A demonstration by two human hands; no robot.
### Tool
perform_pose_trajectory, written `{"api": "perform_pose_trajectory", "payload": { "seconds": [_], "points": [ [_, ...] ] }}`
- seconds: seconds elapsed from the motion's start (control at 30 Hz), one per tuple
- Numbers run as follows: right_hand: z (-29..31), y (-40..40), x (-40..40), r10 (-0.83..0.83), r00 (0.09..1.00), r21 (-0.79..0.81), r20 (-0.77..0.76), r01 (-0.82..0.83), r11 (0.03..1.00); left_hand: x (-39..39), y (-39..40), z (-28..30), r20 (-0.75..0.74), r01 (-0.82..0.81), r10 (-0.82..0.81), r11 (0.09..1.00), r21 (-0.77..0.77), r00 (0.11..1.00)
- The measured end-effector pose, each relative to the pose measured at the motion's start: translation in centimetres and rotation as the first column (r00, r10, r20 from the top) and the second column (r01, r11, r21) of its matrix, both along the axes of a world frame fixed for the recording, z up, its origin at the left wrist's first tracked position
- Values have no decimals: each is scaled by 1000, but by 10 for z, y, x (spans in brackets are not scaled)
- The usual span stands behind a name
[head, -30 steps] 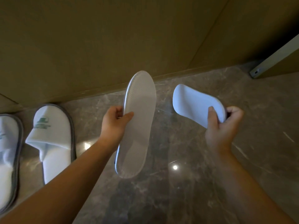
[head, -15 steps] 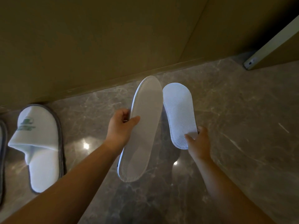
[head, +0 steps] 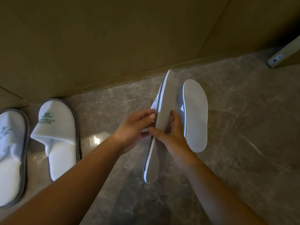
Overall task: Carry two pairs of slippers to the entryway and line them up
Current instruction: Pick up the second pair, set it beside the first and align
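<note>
Two white slippers with grey trim and a green logo, one [head: 12,148] at the far left and one [head: 56,135] beside it, lie upright on the marble floor with toes toward the wall. A third slipper [head: 196,116] lies sole-up on the floor to the right. A fourth slipper [head: 159,120] is held on edge above the floor, its grey sole facing right. My left hand [head: 134,127] grips its left side at mid-length. My right hand [head: 170,133] grips its sole side at the same place.
A tan wall with a low skirting [head: 129,78] runs across the back, just beyond the slippers' toes. A door's bottom corner [head: 282,57] juts in at the upper right. Grey marble floor [head: 243,151] spreads right and toward me.
My right hand let go of the slipper it carried, which now lies sole-up on the floor, and moved left onto the slipper in my left hand. That slipper has turned onto its edge.
</note>
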State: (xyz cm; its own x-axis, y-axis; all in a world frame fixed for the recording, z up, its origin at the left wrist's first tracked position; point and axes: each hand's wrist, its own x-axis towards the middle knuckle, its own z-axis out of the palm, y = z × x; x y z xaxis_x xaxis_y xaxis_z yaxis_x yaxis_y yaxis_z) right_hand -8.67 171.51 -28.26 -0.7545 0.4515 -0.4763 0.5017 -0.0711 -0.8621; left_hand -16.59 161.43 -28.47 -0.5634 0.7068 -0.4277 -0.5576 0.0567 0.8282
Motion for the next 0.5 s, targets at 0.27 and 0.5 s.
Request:
{"api": "perform_pose_trajectory", "payload": {
  "seconds": [0.27, 0.5],
  "points": [
    [11, 2, -14, -281, 956, -481, -83, 209, 851, 1, -23, -12, -82, -169, 152, 939, -298, 985],
    [11, -6, -23, -188, 979, -197, -73, 171, 965, 5, -38, -13, 126, 14, 17, 971, -238, 992]
  ]
}}
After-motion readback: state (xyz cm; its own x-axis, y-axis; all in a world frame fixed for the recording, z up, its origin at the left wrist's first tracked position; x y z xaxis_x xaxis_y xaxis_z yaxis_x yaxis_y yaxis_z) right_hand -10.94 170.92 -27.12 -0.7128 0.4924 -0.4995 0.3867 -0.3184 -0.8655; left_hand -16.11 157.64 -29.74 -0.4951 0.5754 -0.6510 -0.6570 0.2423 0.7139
